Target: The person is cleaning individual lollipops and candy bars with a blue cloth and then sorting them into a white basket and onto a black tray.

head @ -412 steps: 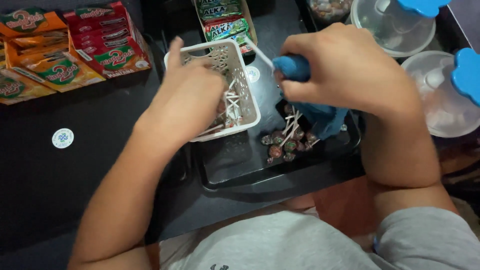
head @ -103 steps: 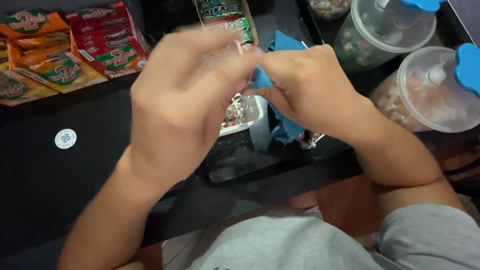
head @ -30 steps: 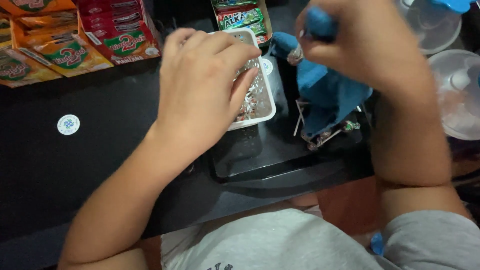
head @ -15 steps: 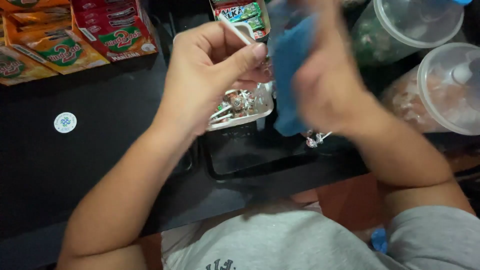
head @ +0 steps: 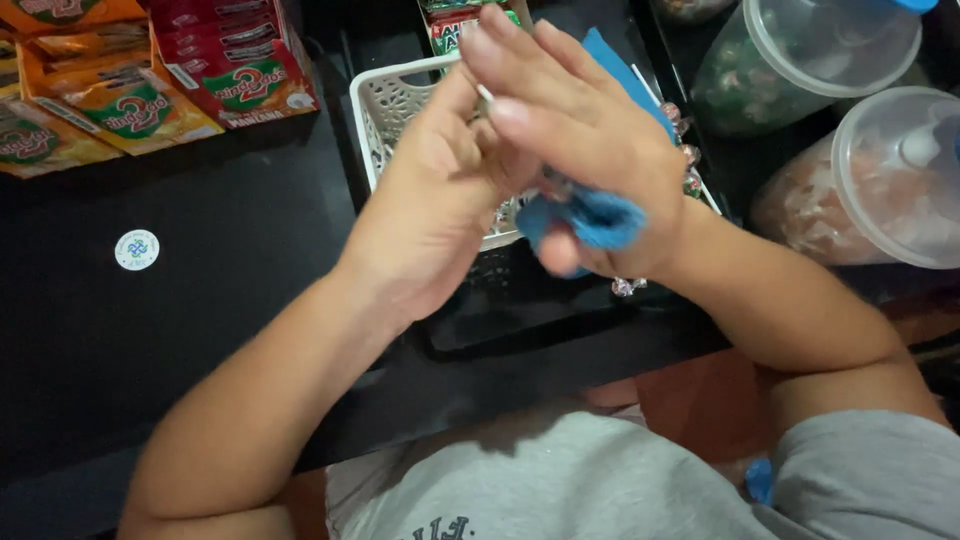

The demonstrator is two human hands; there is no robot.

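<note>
Two hands meet over the middle of a black counter [head: 200, 330], just above a white lattice basket [head: 385, 105]. The left hand [head: 440, 200] is raised with its fingers curled inward toward the other hand; the blur hides whether they pinch anything, so I cannot tell. The right hand [head: 580, 140] lies across it, fingers stretched out toward the far left, while its palm and thumb are clamped on one crumpled blue cloth [head: 590, 220]. A flat corner of the same cloth sticks out beyond the knuckles on the far side. A thin white stick [head: 484, 95] shows between the two hands, its end hidden.

The one basket sits in a black tray [head: 520, 310], mostly covered by the hands. Wrapped lollipops [head: 685, 160] lie to the right of the hands, with one more [head: 628, 287] at the near edge below the wrist; at least four can be counted, the rest being hidden.

On the right stand two clear plastic tubs [head: 860, 190], each with a round see-through lid and filled with small sweets. At far left lie snack packets [head: 130, 110] in orange and red, about five in sight. One small round white sticker [head: 137, 250] sits alone on the counter at left.
</note>
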